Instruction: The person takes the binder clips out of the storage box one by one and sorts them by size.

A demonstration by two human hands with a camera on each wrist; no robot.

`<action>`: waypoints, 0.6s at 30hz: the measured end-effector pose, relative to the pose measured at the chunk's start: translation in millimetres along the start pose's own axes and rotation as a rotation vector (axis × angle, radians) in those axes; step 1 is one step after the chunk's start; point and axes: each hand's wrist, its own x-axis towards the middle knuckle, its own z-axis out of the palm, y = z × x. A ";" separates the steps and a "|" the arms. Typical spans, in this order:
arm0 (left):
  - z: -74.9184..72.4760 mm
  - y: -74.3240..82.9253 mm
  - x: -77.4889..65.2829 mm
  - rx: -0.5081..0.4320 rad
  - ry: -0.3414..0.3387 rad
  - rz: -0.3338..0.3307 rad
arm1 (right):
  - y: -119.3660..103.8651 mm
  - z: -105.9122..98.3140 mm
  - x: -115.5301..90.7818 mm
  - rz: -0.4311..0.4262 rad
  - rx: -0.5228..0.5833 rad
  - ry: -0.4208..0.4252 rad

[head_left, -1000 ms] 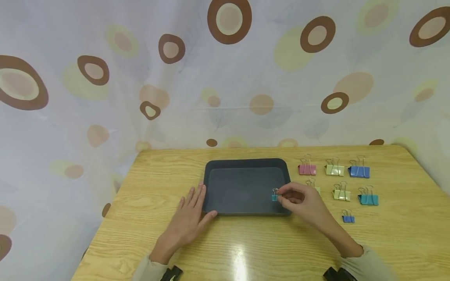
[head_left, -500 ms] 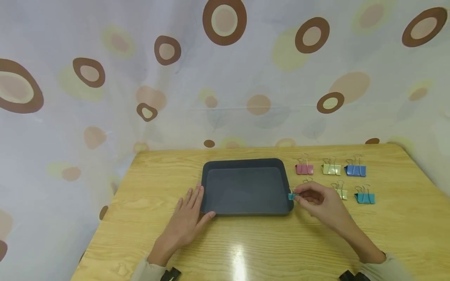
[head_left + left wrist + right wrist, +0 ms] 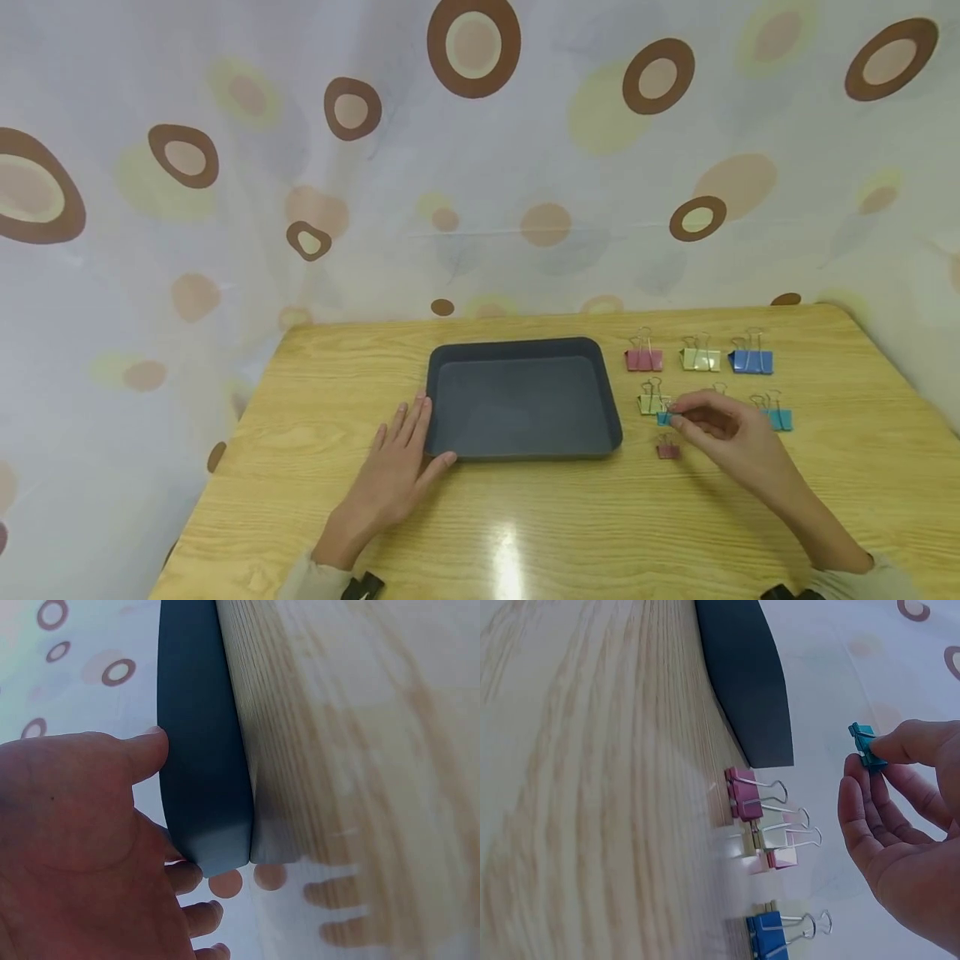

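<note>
My right hand (image 3: 723, 425) pinches a small teal binder clip (image 3: 664, 418) between thumb and fingertips, right of the dark grey tray (image 3: 521, 404). In the right wrist view this teal clip (image 3: 866, 742) is held off the table. Just below it in the head view stands a small dark pink binder clip (image 3: 667, 451). A pale yellow clip (image 3: 651, 405) is partly covered behind the held one. With straight fingers my left hand (image 3: 393, 467) touches the left side of the tray, its thumb at the front corner.
At the back right stand a pink clip (image 3: 644, 360), a yellow clip (image 3: 701, 360) and a blue clip (image 3: 752, 362). A larger teal clip (image 3: 780, 418) is partly hidden by my right hand. A small blue clip (image 3: 767, 935) shows in the right wrist view. A patterned curtain hangs behind the table.
My right hand has carried the teal clip rightward from over the tray, past its right rim, to above the table among the other clips. The left hand has stayed on the tray.
</note>
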 end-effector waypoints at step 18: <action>0.5 -0.7 0.5 -0.006 -0.004 -0.003 | 13.8 -25.4 -26.3 0.039 -0.063 0.058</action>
